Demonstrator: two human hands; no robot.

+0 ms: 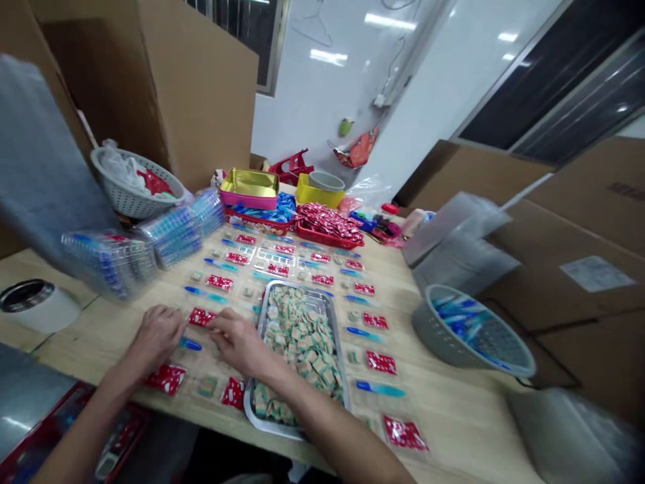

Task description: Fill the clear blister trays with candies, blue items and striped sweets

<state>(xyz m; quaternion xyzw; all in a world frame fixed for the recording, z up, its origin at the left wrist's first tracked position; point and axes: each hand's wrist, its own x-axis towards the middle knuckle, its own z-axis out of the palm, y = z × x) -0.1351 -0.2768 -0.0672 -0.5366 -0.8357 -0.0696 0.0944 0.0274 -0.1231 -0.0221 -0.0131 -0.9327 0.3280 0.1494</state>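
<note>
My left hand (160,333) is closed, its fingertips hidden, over a clear plastic tray beside a blue pen-like stick (190,343). Curled in a pinch, my right hand (236,339) is at the right edge of a red patterned packet (202,316); what its fingers hold, if anything, cannot be made out. Just right of it lies a metal tray (250,403) heaped with small tan-and-green square pieces (307,343). Rows of clear trays spread around it, many with a red packet (381,361), a blue stick (380,389) and a square piece (207,385).
Stacked clear trays (176,232) and a grey basket (134,191) stand at left, near a white cylindrical container (43,309). Behind are a red tray of packets (330,225) and a pink-gold tin (249,188). A grey basket of blue sticks (428,336) sits right.
</note>
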